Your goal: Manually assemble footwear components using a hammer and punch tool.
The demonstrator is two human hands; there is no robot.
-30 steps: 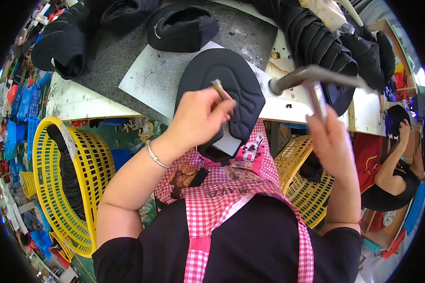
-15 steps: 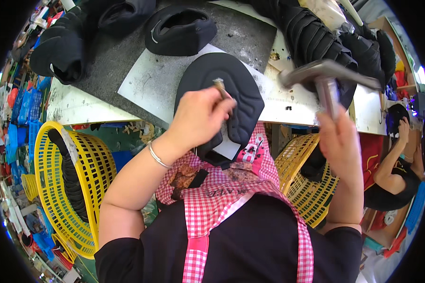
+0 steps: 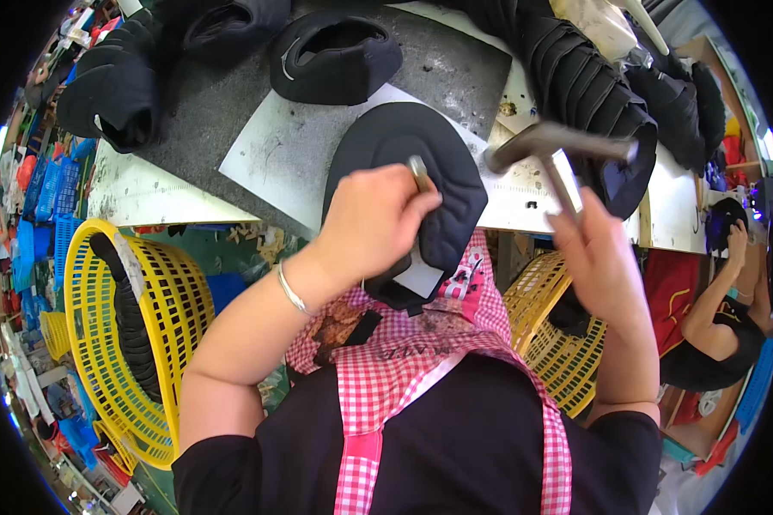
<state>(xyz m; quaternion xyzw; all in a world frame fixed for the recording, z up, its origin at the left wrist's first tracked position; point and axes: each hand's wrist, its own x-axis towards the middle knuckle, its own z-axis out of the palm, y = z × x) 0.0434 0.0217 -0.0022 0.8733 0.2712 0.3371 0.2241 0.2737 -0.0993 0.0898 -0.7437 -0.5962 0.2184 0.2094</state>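
A short metal rod like a punch (image 3: 416, 167) is pinched in my left hand (image 3: 371, 221), above a black padded piece (image 3: 459, 167) with moulded ridges and a rounded far end. My fingers hide the rod's lower end, so I cannot tell whether it touches the piece. The padded piece lies partly on a white board (image 3: 262, 172), and its near end reaches over the table edge by my apron. To the right, my right hand (image 3: 599, 257) is closed around the handle of a hammer (image 3: 567, 142), raised beside the piece and slightly blurred.
Black padded shells (image 3: 339, 64) sit on a dark mat (image 3: 202, 120) at the far left. Stacked black pieces (image 3: 575, 77) are at the far right. Yellow baskets (image 3: 82, 300) stand below the table on both sides. Another person (image 3: 717, 335) sits at the right.
The hammer and my right hand have moved left, closer to the rod. My left hand and the padded piece appear slightly farther right and lower in view.
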